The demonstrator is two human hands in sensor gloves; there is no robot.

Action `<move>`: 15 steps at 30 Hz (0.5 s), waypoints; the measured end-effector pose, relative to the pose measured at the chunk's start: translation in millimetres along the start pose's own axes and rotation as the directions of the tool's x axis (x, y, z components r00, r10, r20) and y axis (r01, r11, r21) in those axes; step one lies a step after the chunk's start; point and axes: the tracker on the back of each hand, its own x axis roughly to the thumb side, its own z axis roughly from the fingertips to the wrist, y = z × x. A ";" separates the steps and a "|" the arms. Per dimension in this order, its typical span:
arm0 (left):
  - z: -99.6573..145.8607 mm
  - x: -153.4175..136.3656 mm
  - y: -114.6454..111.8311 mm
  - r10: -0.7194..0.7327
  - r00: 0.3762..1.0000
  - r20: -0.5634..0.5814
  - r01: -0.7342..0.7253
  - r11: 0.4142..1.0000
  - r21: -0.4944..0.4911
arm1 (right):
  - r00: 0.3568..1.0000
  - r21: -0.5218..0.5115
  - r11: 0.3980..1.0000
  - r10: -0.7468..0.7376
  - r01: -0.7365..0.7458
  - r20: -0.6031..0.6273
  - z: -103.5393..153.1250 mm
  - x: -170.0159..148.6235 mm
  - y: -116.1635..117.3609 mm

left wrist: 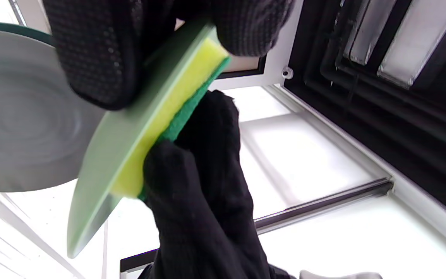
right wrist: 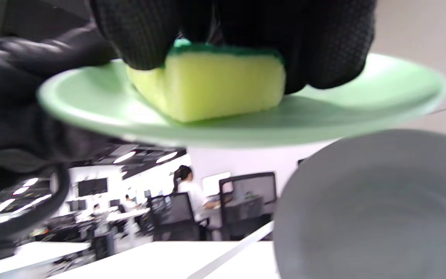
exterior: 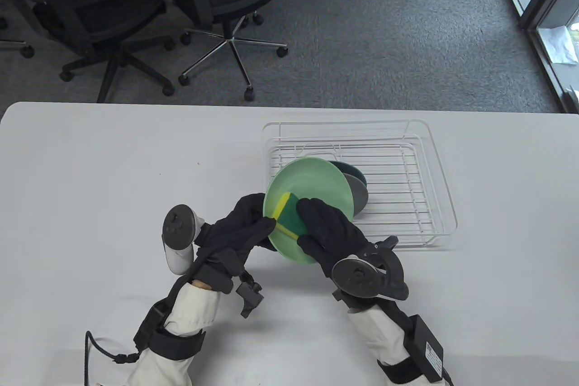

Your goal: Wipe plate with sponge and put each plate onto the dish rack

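My left hand [exterior: 246,223] grips the near-left rim of a light green plate [exterior: 316,184], held tilted above the table in front of the rack. A yellow and green sponge [exterior: 286,216] lies against the plate's face, and my right hand [exterior: 323,223] holds it there with curled fingers. In the left wrist view the plate [left wrist: 107,162] shows edge-on with the sponge [left wrist: 165,120] pressed to it. In the right wrist view the sponge [right wrist: 215,85] sits on the plate [right wrist: 362,100] under my fingers. A grey plate [exterior: 359,196] and a dark green plate [exterior: 350,171] stand in the white wire dish rack [exterior: 425,187].
The rack's right half holds bare wire [exterior: 407,205]. The white table [exterior: 90,178] stretches to the left of my hands. Office chairs [exterior: 217,1] stand on the grey carpet beyond the table's far edge. A black box [exterior: 427,350] is strapped on my right forearm.
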 end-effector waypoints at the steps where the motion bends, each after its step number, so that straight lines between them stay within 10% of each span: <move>1: 0.1 0.1 -1.6 -0.014 1.000 0.000 0.014 1.000 0.002 | 1.000 -0.013 1.000 0.018 -0.018 -0.018 0.2 -5.6 1.3; 10: 1.0 -9.2 5.1 -0.001 1.000 -0.018 0.002 0.997 0.074 | 0.983 0.199 0.965 0.182 -0.171 -0.037 -2.1 -18.6 -3.4; 15: 1.6 -8.5 11.7 -0.055 0.998 0.000 0.055 0.993 0.103 | 0.999 0.306 0.951 0.021 -0.033 0.041 -4.4 -10.6 -2.0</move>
